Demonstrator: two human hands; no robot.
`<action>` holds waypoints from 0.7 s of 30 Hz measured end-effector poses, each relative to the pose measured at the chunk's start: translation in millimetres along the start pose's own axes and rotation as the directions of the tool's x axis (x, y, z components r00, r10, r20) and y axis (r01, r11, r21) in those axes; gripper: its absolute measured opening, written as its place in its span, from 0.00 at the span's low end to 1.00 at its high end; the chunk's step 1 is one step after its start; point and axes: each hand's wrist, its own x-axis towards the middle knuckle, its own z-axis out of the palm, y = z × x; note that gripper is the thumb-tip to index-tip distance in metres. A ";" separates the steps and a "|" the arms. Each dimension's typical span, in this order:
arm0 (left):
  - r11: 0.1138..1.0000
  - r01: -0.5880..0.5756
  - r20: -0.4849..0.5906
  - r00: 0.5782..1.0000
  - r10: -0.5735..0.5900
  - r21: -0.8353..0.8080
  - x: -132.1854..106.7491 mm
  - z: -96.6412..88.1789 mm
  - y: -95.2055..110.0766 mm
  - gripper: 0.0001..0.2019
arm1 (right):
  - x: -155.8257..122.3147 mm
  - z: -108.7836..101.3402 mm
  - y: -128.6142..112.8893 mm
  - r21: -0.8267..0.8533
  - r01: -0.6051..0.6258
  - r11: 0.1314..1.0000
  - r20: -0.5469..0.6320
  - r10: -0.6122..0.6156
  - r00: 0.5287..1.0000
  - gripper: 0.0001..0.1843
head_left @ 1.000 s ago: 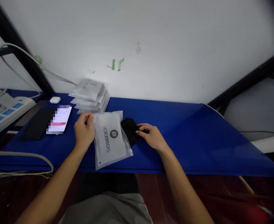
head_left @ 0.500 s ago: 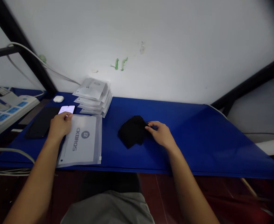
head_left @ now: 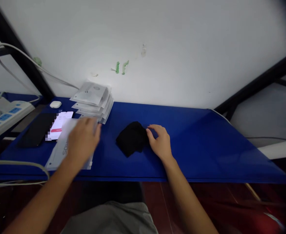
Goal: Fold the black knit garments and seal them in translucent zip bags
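My left hand (head_left: 83,139) is blurred, palm down over a frosted zip bag (head_left: 57,156) with dark lettering, and hides much of it. Its thumb stands apart from the fingers, and I see nothing held. A folded black cloth (head_left: 132,138) lies on the blue table near the middle. At the cloth's right edge, the thumb and forefinger of my right hand (head_left: 159,141) close on its border. Behind the left hand rises a stack of similar frosted bags (head_left: 91,97).
A lit phone (head_left: 61,123) lies left of the zip bag, beside a dark flat device (head_left: 37,130). A white earbud case (head_left: 55,104) sits behind them. A power strip (head_left: 8,113) with cables is at far left. The wall (head_left: 169,65) bounds the blue table (head_left: 206,146).
My left hand has left the zip bag's upper left corner and moved right across it. The bag has shifted left, and more of the phone screen shows. My right hand stays by the cloth.
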 end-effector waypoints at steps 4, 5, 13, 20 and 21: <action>0.936 -0.315 0.187 0.921 0.342 -0.158 -32.5 24.8 59.3 0.17 | -3.6 -0.4 -4.1 0.017 0.102 0.995 0.058 -0.103 0.993 0.12; 0.926 -0.340 0.228 0.900 0.371 -0.164 -36.4 30.3 67.3 0.20 | -4.5 0.2 -4.0 0.015 0.111 0.994 0.089 -0.112 0.990 0.12; 0.919 -0.365 0.274 0.877 0.394 -0.153 -28.3 57.7 61.4 0.17 | -7.8 1.5 -4.6 0.002 0.136 0.991 0.135 -0.135 0.982 0.12; 0.924 -0.342 0.180 0.911 0.370 -0.171 -31.6 66.6 46.7 0.21 | -9.5 -4.4 -11.9 -0.031 0.239 0.971 0.261 -0.223 0.939 0.18; 0.925 -0.333 0.164 0.917 0.362 -0.181 -31.4 67.1 45.7 0.20 | -9.6 -4.7 -12.4 -0.034 0.252 0.967 0.275 -0.233 0.933 0.18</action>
